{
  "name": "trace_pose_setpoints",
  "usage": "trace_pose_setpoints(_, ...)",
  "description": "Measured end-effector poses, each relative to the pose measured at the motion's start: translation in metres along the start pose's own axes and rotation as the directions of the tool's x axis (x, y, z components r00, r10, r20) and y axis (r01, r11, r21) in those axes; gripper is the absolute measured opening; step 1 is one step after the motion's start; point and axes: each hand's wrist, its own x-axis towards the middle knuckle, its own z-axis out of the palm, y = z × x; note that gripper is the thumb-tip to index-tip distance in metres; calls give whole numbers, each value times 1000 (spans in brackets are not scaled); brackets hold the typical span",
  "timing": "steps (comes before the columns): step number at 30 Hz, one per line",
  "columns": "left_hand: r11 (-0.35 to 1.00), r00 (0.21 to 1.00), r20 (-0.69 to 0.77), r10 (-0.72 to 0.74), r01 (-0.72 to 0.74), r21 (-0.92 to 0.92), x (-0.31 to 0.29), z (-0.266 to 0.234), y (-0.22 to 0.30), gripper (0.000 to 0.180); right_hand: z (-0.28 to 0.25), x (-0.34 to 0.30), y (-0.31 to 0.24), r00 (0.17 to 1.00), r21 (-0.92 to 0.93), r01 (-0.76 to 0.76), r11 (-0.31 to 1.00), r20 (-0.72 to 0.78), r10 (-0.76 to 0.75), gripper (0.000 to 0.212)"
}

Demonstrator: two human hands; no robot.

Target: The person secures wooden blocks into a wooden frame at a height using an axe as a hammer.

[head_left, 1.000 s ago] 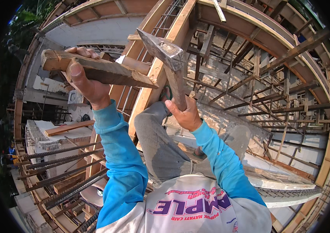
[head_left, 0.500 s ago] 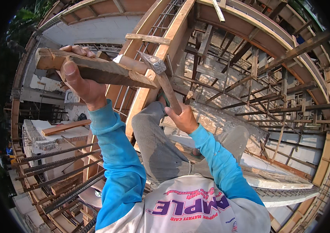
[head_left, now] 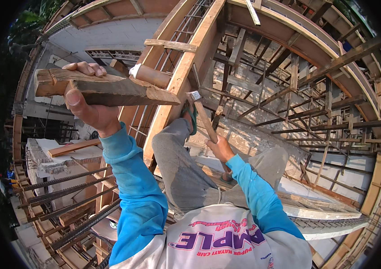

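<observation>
My left hand (head_left: 91,105) grips a thick, rough piece of timber (head_left: 109,91) near its blunt left end, thumb below and fingers over the far side. The timber's pointed right end reaches over the wooden formwork beam (head_left: 163,112). In my right hand (head_left: 221,149) is a hammer (head_left: 206,121), held by its wooden handle with the metal head up, just right of the beam and apart from the timber. Behind the timber, a brown cylinder with a white end (head_left: 152,76) lies across the formwork.
Steel reinforcing bars (head_left: 183,28) run inside the formwork, with a short wooden crosspiece (head_left: 170,45) over its top. More ribbed bars (head_left: 71,178) jut out at the left. On the right, timber props and braces (head_left: 289,96) stand over a lower floor. My legs (head_left: 183,166) straddle the middle.
The hammer has dropped down and right, away from the timber, with my right hand lower. My left hand and the timber have shifted slightly left.
</observation>
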Motion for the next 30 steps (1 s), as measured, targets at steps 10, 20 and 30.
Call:
trace_pose_setpoints(10, 999, 995, 94, 44, -46, 17, -23, -3, 12, 75, 38, 39, -23, 979, -71, 200, 977, -31, -203, 31)
trace_pose_setpoints(20, 995, 996, 51, 72, -75, 64, -25, -15, 16, 80, 10, -2, -136, 934, 47, 356, 933, -49, -353, 42)
trace_pose_setpoints(30, 991, 993, 60, 101, -106, 77, -20, -27, 18, 79, 23, 31, 88, 906, -8, -419, 908, 68, 418, 22)
